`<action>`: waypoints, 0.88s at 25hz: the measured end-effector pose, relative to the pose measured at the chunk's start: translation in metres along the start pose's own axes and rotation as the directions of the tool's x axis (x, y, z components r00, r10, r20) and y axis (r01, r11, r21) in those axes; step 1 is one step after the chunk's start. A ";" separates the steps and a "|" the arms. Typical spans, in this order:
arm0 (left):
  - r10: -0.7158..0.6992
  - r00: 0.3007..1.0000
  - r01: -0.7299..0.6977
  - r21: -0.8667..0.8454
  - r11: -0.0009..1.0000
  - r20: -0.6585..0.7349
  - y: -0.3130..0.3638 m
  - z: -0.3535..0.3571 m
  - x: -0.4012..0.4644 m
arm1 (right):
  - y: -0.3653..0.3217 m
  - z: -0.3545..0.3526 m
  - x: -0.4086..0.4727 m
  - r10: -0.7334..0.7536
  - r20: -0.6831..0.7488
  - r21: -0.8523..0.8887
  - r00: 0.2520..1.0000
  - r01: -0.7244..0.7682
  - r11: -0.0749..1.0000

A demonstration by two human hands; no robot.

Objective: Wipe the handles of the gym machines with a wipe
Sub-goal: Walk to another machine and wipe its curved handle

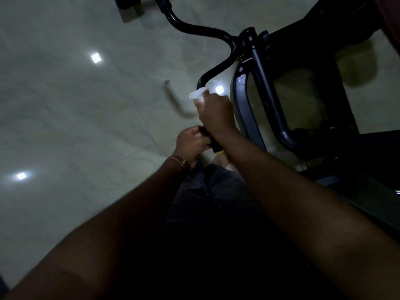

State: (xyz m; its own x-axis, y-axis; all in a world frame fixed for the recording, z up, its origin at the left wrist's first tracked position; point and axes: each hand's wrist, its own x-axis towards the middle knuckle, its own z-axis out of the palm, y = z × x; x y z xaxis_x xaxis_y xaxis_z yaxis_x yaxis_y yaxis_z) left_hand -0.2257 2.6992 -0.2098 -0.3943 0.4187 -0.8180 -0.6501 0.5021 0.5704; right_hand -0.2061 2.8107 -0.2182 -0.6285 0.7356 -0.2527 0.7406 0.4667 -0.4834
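A black curved handlebar (213, 71) of a gym machine runs from the top centre down toward me. My right hand (216, 112) is wrapped around its near branch with a white wipe (197, 94) bunched under the fingers. My left hand (190, 142), with a thin bracelet on the wrist, grips the black end of the same handle (214, 146), which has a yellow tip. The stretch of bar between my two hands is hidden by my right wrist.
The machine's dark frame (266, 87) and base stand to the right. The pale tiled floor (86, 118) reflects ceiling lights on the left. A dark block (129, 7) sits at the top. My dark trousers fill the lower centre.
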 end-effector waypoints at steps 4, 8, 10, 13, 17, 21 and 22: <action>-0.013 1.000 0.015 0.080 0.997 -0.021 0.002 0.001 0.000 | 0.033 -0.012 -0.021 0.249 0.469 0.740 0.847 -0.531 0.413; -0.043 0.999 0.045 0.146 0.988 -0.021 0.004 0.002 0.000 | 0.047 -0.002 -0.002 0.098 0.765 0.643 0.637 -0.763 -0.061; -0.056 0.998 0.057 0.204 0.977 -0.011 0.006 0.002 0.000 | 0.037 -0.001 0.019 0.072 0.764 0.645 0.641 -0.760 -0.084; -0.106 0.993 0.096 0.192 0.977 0.042 0.010 -0.001 -0.002 | 0.031 -0.002 0.005 0.197 0.702 0.690 0.684 -0.722 0.049; -0.111 0.990 0.084 0.273 0.958 0.085 0.012 -0.005 -0.004 | 0.030 -0.009 -0.072 0.320 0.246 0.684 0.915 -0.398 0.611; -0.067 0.996 0.043 0.378 0.925 0.051 0.014 -0.004 -0.006 | 0.022 0.003 -0.079 0.083 -0.103 0.432 0.991 -0.031 0.901; -0.063 0.996 0.033 0.389 0.920 0.065 0.016 -0.004 -0.007 | 0.020 0.009 -0.066 -0.010 -0.157 0.331 0.988 0.062 0.942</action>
State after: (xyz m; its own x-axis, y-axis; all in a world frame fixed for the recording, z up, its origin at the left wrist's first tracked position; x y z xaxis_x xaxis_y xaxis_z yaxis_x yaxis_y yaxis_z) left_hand -0.2360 2.7015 -0.1953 -0.3092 0.4343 -0.8460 -0.3586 0.7707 0.5267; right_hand -0.1519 2.7667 -0.2187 -0.5906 0.7989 -0.1134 0.5799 0.3226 -0.7481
